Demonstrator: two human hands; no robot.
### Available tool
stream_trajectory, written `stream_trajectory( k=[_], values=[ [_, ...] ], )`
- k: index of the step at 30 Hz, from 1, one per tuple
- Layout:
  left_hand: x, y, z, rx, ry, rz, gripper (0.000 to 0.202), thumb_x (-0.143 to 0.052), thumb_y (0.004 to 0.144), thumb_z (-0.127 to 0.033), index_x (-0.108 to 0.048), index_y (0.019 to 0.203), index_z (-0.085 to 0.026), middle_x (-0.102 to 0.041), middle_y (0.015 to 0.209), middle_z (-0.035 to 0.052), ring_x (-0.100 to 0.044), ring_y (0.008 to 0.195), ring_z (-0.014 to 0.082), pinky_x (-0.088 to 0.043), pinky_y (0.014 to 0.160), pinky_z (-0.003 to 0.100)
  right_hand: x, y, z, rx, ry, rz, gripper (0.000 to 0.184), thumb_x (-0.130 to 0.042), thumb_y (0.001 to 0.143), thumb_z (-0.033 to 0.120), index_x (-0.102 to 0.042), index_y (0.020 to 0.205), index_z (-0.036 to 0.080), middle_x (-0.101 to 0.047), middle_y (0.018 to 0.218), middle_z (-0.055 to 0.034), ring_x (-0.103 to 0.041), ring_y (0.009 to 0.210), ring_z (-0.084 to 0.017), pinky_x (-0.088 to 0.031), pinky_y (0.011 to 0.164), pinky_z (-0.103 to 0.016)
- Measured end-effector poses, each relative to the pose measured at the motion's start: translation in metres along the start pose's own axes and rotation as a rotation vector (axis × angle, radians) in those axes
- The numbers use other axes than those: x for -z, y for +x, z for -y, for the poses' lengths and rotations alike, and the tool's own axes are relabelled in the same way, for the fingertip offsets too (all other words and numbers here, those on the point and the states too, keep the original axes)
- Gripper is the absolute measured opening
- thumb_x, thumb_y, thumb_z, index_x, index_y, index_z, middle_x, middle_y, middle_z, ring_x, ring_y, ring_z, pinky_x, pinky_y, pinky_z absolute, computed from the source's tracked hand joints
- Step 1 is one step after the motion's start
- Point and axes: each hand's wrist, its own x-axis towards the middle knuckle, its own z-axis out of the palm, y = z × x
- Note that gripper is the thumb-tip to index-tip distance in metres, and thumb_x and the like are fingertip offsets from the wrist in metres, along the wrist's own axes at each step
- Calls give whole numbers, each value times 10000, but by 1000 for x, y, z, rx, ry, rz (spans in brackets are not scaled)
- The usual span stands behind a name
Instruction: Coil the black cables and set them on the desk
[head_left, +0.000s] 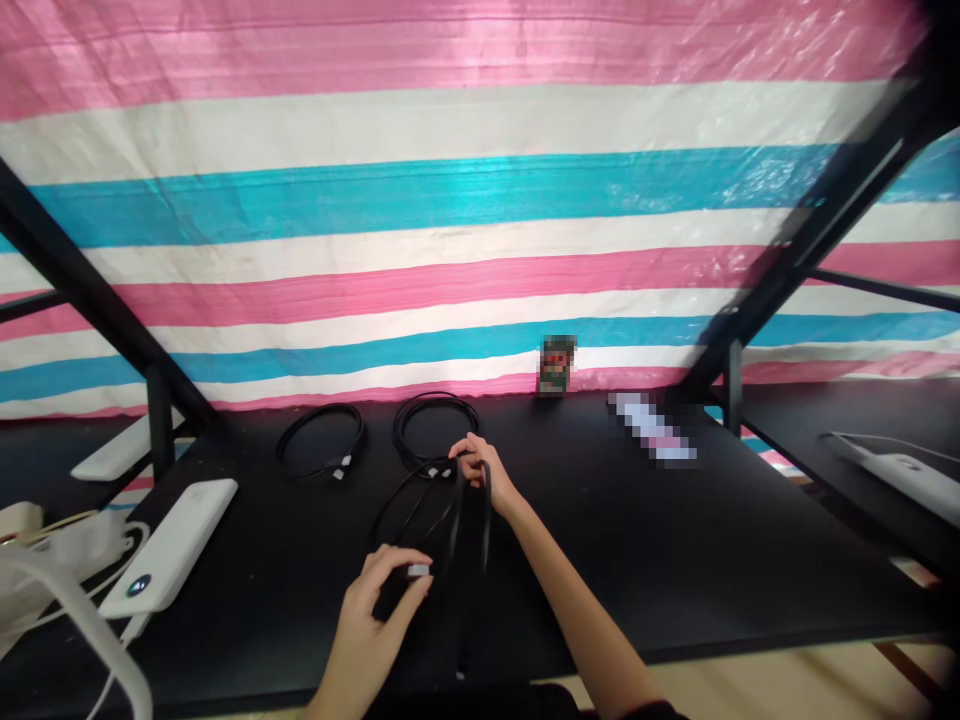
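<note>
Hands of one person work a black cable on a dark counter, seen from a head camera looking down and forward.

At the far left of the frame lie white items: a flat white power bank with a small round light, with white cords trailing near it. Moving right, in the middle distance, two coiled black cables rest flat on the counter: the left coil with pale plug ends showing, and the right coil just beside it, the two apart from each other.

Low in the centre, the left hand comes up from the bottom edge. Its fingers are curled narrow around a silver-tipped plug end of the loose cable, pinching it against the thumb.

Just right and higher in the frame, the right hand reaches farther forward, fingers closed on the upper part of the same cable. The cable hangs between the two hands in long slack loops, its long axis running from the lower plug up and slightly right toward the right hand. The right hand is the one nearer the coiled cables, almost touching the right coil.

Farther right stand a small blurred box and a blurred strip. A striped pink, white and blue tarp fills the background.
</note>
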Motion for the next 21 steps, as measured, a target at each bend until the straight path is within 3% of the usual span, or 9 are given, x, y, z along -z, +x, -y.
stream_trajectory(
  k=[6, 15, 21],
  values=[
    [13, 0, 13, -55, 49, -83, 137, -640, 779, -342, -677, 806, -213, -657, 765, 24, -617, 714, 169, -491, 695, 253, -3, -3, 5, 28, -17, -68, 434, -518, 746, 580, -592, 715, 154, -279, 406, 104, -166, 372, -46, -82, 413, -212],
    [13, 3, 20, -43, 41, -105, 142, -633, 788, -333, -655, 845, -204, -639, 802, 29, -607, 730, 156, -483, 654, 219, 0, 0, 3, 40, -14, -71, 439, -536, 729, 593, -582, 694, 157, -297, 406, 96, -184, 379, -49, -101, 414, -208],
    [9, 6, 16, 51, 33, 16, 200, -627, 783, -341, -615, 936, -213, -572, 771, 8, -566, 671, 143, -458, 572, 212, 3, 0, 5, 43, -14, -111, 435, -547, 725, 594, -560, 667, 163, -283, 418, 94, -194, 392, -52, -109, 421, -207]
  ],
)
